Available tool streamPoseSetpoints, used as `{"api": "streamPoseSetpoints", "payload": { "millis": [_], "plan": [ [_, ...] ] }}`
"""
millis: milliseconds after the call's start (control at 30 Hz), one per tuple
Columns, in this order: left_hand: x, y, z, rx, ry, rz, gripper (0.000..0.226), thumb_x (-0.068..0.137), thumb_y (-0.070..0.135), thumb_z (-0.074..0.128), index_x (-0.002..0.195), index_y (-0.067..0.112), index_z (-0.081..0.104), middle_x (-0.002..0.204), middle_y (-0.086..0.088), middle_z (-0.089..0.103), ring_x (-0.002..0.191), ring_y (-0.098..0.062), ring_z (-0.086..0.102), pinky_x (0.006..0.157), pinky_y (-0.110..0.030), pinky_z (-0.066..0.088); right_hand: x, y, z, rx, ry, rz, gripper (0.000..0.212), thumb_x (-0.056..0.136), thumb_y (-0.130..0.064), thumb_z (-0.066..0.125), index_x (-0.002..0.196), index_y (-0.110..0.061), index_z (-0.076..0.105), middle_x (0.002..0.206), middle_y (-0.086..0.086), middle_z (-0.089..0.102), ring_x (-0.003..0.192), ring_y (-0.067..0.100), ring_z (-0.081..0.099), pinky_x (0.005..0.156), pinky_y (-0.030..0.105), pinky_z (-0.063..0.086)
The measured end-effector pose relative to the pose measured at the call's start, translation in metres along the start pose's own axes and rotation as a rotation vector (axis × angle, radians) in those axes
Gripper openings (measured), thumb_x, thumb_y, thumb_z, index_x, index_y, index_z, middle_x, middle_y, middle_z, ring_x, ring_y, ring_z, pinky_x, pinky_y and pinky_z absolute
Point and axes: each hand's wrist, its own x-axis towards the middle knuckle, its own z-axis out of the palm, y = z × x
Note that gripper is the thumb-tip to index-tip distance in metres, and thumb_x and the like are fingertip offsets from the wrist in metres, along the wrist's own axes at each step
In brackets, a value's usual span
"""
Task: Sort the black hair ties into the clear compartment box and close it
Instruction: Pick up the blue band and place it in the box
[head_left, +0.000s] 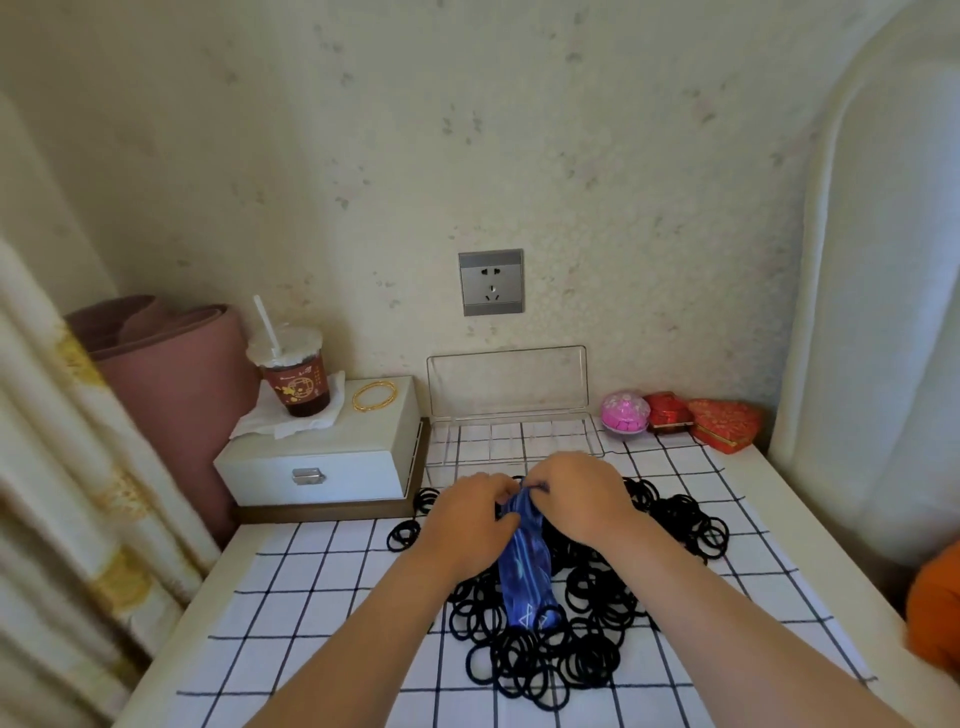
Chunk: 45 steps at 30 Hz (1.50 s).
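Observation:
A big heap of black hair ties (540, 649) lies spread over the white checked cloth (322, 613) on the table. On top of the heap lies a blue patterned pouch (527, 577). My left hand (467, 519) grips the pouch's upper left side. My right hand (582, 493) pinches its top edge. Behind the hands stands the clear compartment box (511, 434), its lid (506, 382) raised against the wall; its compartments look empty.
A white drawer box (322, 457) at the left carries a drink cup with a straw (293, 376) and gold bangles (374, 397). A pink round case (626, 410) and red boxes (722, 421) sit at the back right. A curtain hangs at the left.

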Motion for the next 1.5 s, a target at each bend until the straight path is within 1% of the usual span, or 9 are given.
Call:
{"api": "streamPoseSetpoints", "payload": {
  "millis": [200,533,667,733,833,1067,1200,1300,1500],
  "plan": [
    [-0.011,0.024,-0.035,-0.279,0.177,0.035,0.043,0.093,0.024,0.063,0.134,0.031,0.053,0.122,0.014,0.055,0.11,-0.002,0.052,0.097,-0.02,0.041,0.0,-0.016,-0.033,0.391,0.185,0.053,0.018,0.091,-0.029,0.059,0.096,-0.032,0.075,0.085,-0.013,0.064,0.081,0.01,0.061,0.072,0.031,0.05],
    [-0.007,0.051,-0.1,-0.633,0.299,0.006,0.004,0.087,0.017,0.072,0.09,0.015,0.071,0.086,-0.004,0.073,0.076,-0.012,0.068,0.076,-0.028,0.056,0.007,-0.034,-0.069,0.916,0.251,-0.013,0.015,0.096,-0.017,0.061,0.091,-0.015,0.076,0.081,-0.003,0.074,0.071,0.003,0.066,0.069,0.019,0.052],
    [-0.008,0.046,-0.112,-0.836,0.215,-0.02,0.005,0.087,0.014,0.072,0.088,0.01,0.068,0.086,-0.009,0.073,0.078,-0.015,0.07,0.078,-0.031,0.059,0.012,-0.033,-0.07,1.109,0.159,0.045,0.022,0.096,-0.03,0.061,0.102,-0.015,0.075,0.096,0.006,0.077,0.091,0.023,0.073,0.089,0.04,0.058],
    [-0.007,0.045,-0.116,-0.878,0.238,-0.026,0.007,0.089,0.01,0.07,0.088,0.008,0.063,0.086,-0.012,0.072,0.074,-0.015,0.071,0.066,-0.028,0.059,0.012,-0.032,-0.068,1.183,0.009,0.014,0.038,0.092,-0.044,0.058,0.111,-0.014,0.073,0.106,0.009,0.075,0.099,0.028,0.07,0.094,0.046,0.054],
    [0.0,0.045,-0.125,-0.839,0.385,-0.046,0.014,0.086,0.012,0.073,0.083,0.011,0.06,0.084,-0.017,0.071,0.069,-0.017,0.07,0.056,-0.026,0.055,0.011,-0.038,-0.06,1.074,-0.173,-0.029,0.038,0.083,-0.04,0.071,0.113,-0.016,0.072,0.109,0.006,0.076,0.105,0.025,0.07,0.099,0.044,0.052],
    [-0.005,0.023,-0.116,-0.948,0.456,-0.149,0.016,0.085,0.019,0.075,0.086,0.01,0.063,0.087,-0.017,0.071,0.076,-0.02,0.07,0.057,-0.022,0.054,0.009,-0.044,-0.042,1.047,-0.165,0.082,0.014,0.089,-0.012,0.071,0.1,-0.005,0.076,0.1,0.011,0.077,0.1,0.029,0.073,0.097,0.041,0.055],
    [-0.012,0.006,-0.103,-1.065,0.066,-0.324,0.065,0.086,0.052,0.067,0.131,0.007,0.052,0.101,-0.01,0.075,0.093,-0.022,0.073,0.079,-0.035,0.06,0.009,-0.046,-0.039,1.097,-0.145,0.108,0.018,0.093,-0.012,0.066,0.109,-0.008,0.074,0.101,0.013,0.077,0.098,0.032,0.073,0.096,0.045,0.055],
    [-0.018,0.003,-0.092,-1.029,-0.08,-0.311,0.086,0.087,0.033,0.073,0.151,0.031,0.016,0.1,-0.011,0.076,0.092,-0.026,0.074,0.084,-0.04,0.059,0.011,-0.042,-0.035,0.974,-0.051,0.19,0.031,0.09,-0.018,0.071,0.119,-0.021,0.061,0.1,0.01,0.075,0.09,0.027,0.074,0.092,0.049,0.056],
    [-0.017,0.017,-0.08,-0.861,0.09,-0.204,0.023,0.091,0.007,0.065,0.11,0.02,0.071,0.096,-0.014,0.072,0.086,-0.018,0.072,0.077,-0.026,0.06,0.009,-0.037,-0.032,0.957,0.03,0.23,0.031,0.092,-0.022,0.069,0.115,-0.029,0.05,0.1,0.014,0.071,0.079,0.023,0.074,0.067,0.035,0.06]
  ]
}}
